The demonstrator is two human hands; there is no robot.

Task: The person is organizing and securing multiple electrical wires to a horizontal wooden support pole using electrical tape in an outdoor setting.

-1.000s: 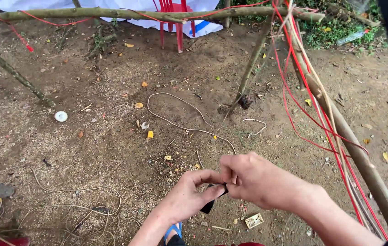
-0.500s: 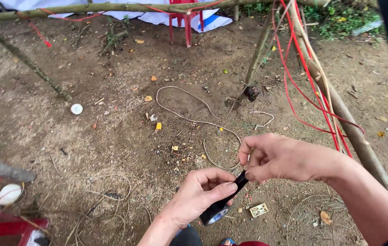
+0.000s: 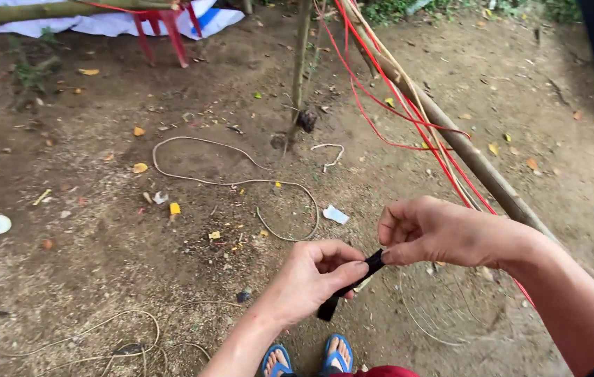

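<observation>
Bare dirt ground lies under both hands, the left hand (image 3: 318,276) and right hand (image 3: 426,230) each pinching an end of a black strip (image 3: 350,285) that looks light and bendy, best gripped near its ends.

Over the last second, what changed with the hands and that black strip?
The hands drew apart: the right hand moved right and up, the left hand stayed low, and the black strip, bunched between them before, now stretches out between both pinches. The view shifted too, so the blue sandals now show. Both hands kept their hold; the pale cord on the dirt and the slanting pole with red wires lie as before.
</observation>
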